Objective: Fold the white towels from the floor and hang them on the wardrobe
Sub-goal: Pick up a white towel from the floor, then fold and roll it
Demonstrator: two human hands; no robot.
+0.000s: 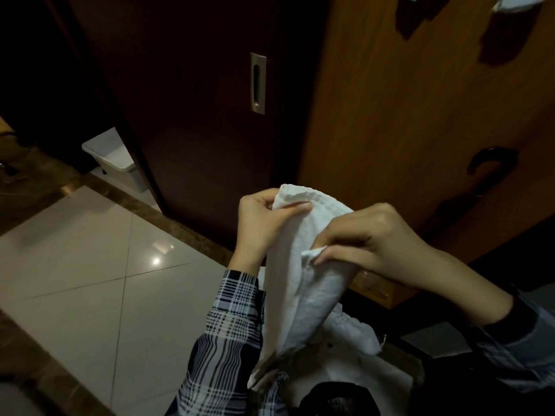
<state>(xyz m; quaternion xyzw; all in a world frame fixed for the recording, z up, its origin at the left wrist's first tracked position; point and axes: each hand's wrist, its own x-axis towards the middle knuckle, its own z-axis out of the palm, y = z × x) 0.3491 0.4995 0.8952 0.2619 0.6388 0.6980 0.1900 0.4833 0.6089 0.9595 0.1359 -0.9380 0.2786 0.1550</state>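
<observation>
The towel [303, 265] was pinched at its top edge by the left hand [261, 217] and at four o'clock by the right hand [369, 241]; corners were best matched evenly before hanging.

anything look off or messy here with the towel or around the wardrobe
Nothing looks damaged or spilled. The white towel is held up between the left hand and right hand, bunched and only partly folded. More white cloth hangs at the top of the wardrobe door, which fits the task.
</observation>
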